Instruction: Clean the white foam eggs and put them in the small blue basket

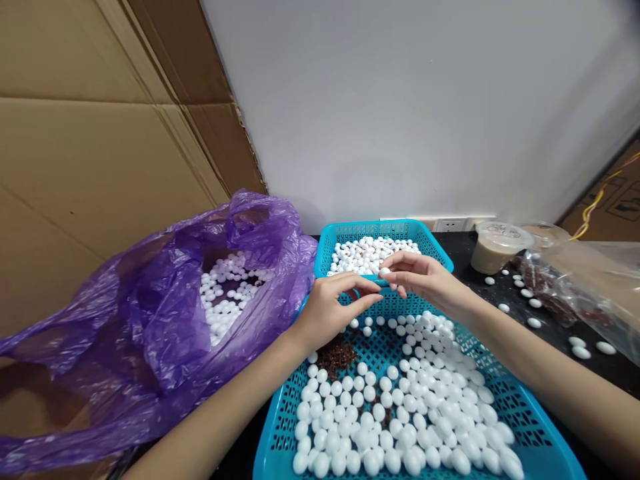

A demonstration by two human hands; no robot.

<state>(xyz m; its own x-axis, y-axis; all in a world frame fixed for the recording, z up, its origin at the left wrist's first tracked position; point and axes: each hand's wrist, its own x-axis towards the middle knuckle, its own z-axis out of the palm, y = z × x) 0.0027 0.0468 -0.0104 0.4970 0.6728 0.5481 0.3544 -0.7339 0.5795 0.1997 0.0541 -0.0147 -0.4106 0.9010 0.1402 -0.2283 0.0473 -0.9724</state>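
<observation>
My right hand (425, 277) pinches one small white ball (385, 273) between thumb and fingertips, over the near rim of the far blue basket (444, 260). Close by on the left, my left hand (340, 300) has thumb and forefinger stretched out, their tips a little apart, with nothing seen between them. Below both hands is a larger blue basket (543, 417) in front. White balls (435, 407) cover much of its floor, and a clump of reddish-brown shreds (337, 357) lies at its left. More white balls (373, 252) fill the far basket.
A crumpled purple plastic bag (165, 320) with white balls inside stands at the left, by a cardboard sheet (90, 153). On the black table at right are a lidded cup (500, 250), stray white balls (534, 323) and a clear plastic bag (595, 280) with brown material.
</observation>
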